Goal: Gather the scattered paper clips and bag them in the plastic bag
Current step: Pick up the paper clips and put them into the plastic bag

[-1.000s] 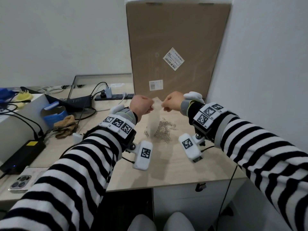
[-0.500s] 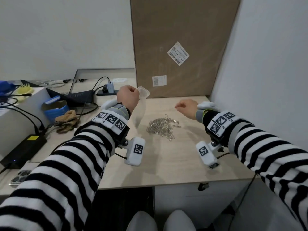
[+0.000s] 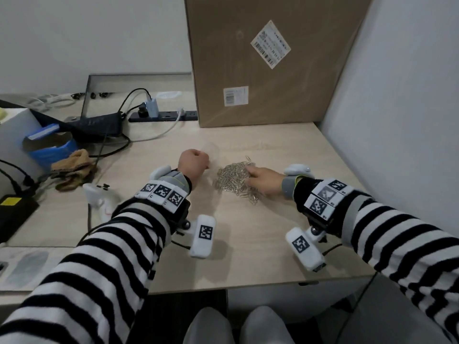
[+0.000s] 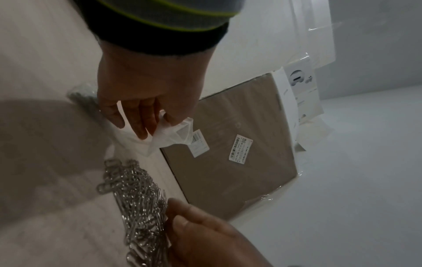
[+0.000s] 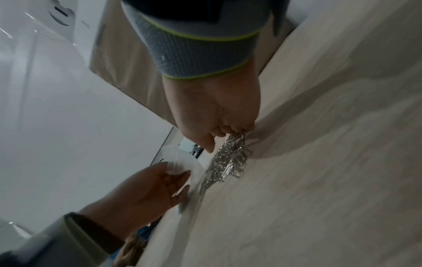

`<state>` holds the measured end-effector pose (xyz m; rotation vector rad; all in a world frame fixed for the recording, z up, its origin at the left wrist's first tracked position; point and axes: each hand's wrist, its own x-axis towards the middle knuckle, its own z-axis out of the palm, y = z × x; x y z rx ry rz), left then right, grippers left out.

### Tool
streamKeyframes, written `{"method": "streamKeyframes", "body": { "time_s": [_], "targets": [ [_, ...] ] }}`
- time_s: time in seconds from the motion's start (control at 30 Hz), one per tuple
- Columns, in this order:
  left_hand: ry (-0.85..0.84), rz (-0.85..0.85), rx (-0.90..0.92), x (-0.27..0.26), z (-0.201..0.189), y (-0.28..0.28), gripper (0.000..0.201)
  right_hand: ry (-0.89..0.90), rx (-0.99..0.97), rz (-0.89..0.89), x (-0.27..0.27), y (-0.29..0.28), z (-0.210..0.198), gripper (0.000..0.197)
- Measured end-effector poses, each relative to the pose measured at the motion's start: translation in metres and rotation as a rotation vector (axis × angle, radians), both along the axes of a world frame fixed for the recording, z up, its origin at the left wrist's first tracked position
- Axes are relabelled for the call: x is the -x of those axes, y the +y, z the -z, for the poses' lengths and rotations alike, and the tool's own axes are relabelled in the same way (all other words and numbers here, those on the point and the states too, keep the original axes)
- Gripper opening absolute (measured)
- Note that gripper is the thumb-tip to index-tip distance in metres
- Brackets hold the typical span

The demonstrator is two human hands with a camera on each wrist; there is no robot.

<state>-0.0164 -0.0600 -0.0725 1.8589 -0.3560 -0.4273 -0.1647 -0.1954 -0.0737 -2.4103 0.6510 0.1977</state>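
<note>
A heap of silver paper clips (image 3: 233,180) lies mid-desk. My right hand (image 3: 250,173) is down on the heap's right side. In the right wrist view its curled fingers (image 5: 230,129) close on the top clips (image 5: 228,159). My left hand (image 3: 198,157) is a fist just left of the heap. In the left wrist view this hand (image 4: 160,124) pinches the crumpled rim of the clear plastic bag (image 4: 173,135) between thumb and fingers. The bag (image 5: 180,162) hangs toward the desk beside the clips. From the head view the bag is almost hidden.
A tall cardboard box (image 3: 268,60) stands behind the heap against the right wall (image 3: 397,120). A power strip (image 3: 164,115), cables, a blue box (image 3: 49,145), a brown cloth (image 3: 72,167) and a white controller (image 3: 99,199) crowd the left. The desk's front edge (image 3: 248,281) is near my lap.
My right hand let go of the bag and dropped onto the clip heap. My left hand lowered the bag from mid-air to the desk, left of the heap.
</note>
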Motion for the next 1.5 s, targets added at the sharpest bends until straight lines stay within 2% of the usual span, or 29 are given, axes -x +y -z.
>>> {"method": "streamKeyframes", "body": {
  "time_s": [0.07, 0.17, 0.23, 0.3, 0.4, 0.63, 0.7, 0.83, 0.97, 1.1, 1.3, 1.4, 1.5],
  "targets": [
    [-0.003, 0.002, 0.007, -0.003, 0.005, -0.002, 0.025, -0.106, -0.036, 0.046, -0.004, -0.007, -0.005, 0.047],
    [0.006, -0.004, 0.015, -0.012, 0.009, -0.002, 0.026, -0.201, 0.092, 0.102, -0.014, -0.029, -0.019, 0.040],
    [0.018, 0.008, 0.006, -0.016, 0.010, -0.001, 0.028, -0.134, 0.164, 0.090, -0.023, -0.043, -0.028, 0.042],
    [0.024, 0.039, -0.012, -0.019, 0.012, -0.001, 0.028, 0.019, 0.205, 0.036, -0.034, -0.049, -0.032, 0.047],
    [0.028, 0.100, -0.040, -0.021, 0.016, -0.001, 0.028, 0.131, 0.198, -0.031, -0.043, -0.041, -0.029, 0.050],
    [0.118, 0.197, -0.002, -0.031, 0.014, 0.004, 0.027, 0.100, 0.125, -0.271, -0.026, -0.023, -0.014, 0.049],
    [0.141, 0.212, 0.029, -0.033, 0.014, 0.005, 0.027, 0.078, 0.099, -0.265, -0.019, -0.021, -0.014, 0.045],
    [0.174, 0.195, 0.077, -0.034, 0.015, 0.008, 0.028, 0.006, 0.196, -0.209, -0.024, -0.014, -0.022, 0.044],
    [0.216, 0.156, 0.129, -0.034, 0.016, 0.010, 0.023, 0.088, 0.254, -0.249, -0.053, 0.005, -0.025, 0.052],
    [0.215, 0.145, 0.141, -0.030, 0.015, 0.015, 0.021, 0.168, 0.240, -0.315, -0.071, 0.018, -0.019, 0.044],
    [0.183, 0.164, 0.129, -0.027, 0.015, 0.024, 0.024, 0.141, 0.255, -0.366, -0.042, 0.013, -0.019, 0.044],
    [0.122, 0.122, 0.088, -0.019, 0.014, 0.024, 0.026, 0.047, 0.241, -0.284, -0.021, 0.007, -0.020, 0.042],
    [0.035, 0.111, 0.060, -0.007, 0.011, 0.024, 0.024, -0.024, 0.237, -0.125, -0.009, 0.002, -0.017, 0.053]
  ]
}}
